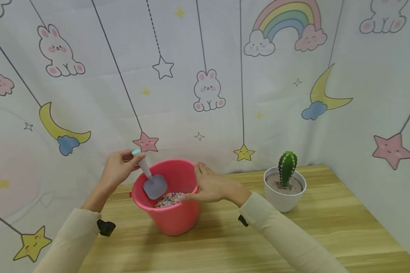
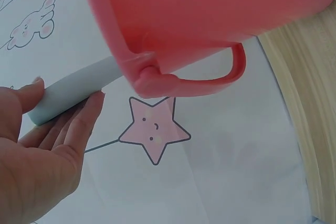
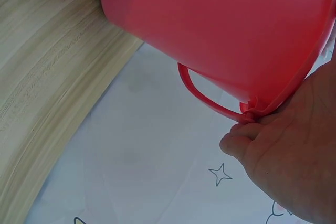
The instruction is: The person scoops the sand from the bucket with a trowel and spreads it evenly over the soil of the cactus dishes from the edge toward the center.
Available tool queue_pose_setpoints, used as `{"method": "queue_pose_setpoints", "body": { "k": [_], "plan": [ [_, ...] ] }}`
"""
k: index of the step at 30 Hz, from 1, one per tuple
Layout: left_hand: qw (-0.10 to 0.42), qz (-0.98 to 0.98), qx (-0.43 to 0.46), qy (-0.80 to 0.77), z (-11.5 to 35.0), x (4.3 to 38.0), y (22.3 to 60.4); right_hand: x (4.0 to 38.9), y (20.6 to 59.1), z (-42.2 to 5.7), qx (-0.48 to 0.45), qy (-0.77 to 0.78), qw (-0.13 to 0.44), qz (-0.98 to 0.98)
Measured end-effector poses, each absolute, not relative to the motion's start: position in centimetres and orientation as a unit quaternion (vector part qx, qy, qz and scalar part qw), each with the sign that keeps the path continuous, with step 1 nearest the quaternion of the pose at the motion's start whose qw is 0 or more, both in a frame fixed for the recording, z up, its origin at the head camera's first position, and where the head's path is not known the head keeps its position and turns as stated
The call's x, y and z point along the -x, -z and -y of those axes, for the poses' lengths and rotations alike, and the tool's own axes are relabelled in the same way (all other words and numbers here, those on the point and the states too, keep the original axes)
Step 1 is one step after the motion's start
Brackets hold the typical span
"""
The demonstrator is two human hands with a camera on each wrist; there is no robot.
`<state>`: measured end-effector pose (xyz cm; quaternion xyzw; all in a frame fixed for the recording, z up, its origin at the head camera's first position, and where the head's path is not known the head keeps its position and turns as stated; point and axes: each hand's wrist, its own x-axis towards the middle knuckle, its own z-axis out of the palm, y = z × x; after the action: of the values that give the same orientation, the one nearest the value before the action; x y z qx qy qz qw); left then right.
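Observation:
A red bucket [image 1: 172, 222] stands on the table with small multicoloured beads [image 1: 171, 200] inside. My left hand [image 1: 117, 167] pinches the handle of a small grey shovel [image 1: 155, 186] near its pale mint end. The shovel's blade points down inside the bucket, above the beads. In the left wrist view, thumb and fingers lie on either side of the shovel handle [image 2: 79, 85]. My right hand [image 1: 213, 185] holds the bucket's right rim, its thumb reaching over the opening. Its fingertips are beside the hinge of the bucket handle [image 3: 210, 100] in the right wrist view.
To the right, a green cactus [image 1: 287, 168] stands in a white pot [image 1: 283, 201]. The wood-grain table [image 1: 232, 242] backs onto a white cloth [image 1: 177, 113] printed with rabbits, stars and moons.

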<state>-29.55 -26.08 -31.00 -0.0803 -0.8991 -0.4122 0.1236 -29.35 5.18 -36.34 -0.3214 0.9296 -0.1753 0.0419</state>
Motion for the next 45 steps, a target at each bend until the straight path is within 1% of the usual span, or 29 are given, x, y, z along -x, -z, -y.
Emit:
{"method": "queue_pose_setpoints", "body": {
  "k": [6,15,27,45],
  "plan": [
    [0.123,0.897,0.095,0.414,26.2,29.9,30.2,29.4,36.4,-5.2,0.319,0.185,0.052,-0.928],
    [0.117,0.897,0.09,0.416,26.0,30.4,29.4,29.4,36.5,-5.3,0.313,0.174,0.066,-0.931],
    [0.1,0.901,0.092,0.412,25.3,31.2,28.4,29.3,37.1,-5.1,0.312,0.167,0.061,-0.933],
    [0.053,0.899,0.136,0.413,22.9,33.4,26.7,29.6,37.1,-5.2,0.311,0.16,0.063,-0.935]
  ]
}}
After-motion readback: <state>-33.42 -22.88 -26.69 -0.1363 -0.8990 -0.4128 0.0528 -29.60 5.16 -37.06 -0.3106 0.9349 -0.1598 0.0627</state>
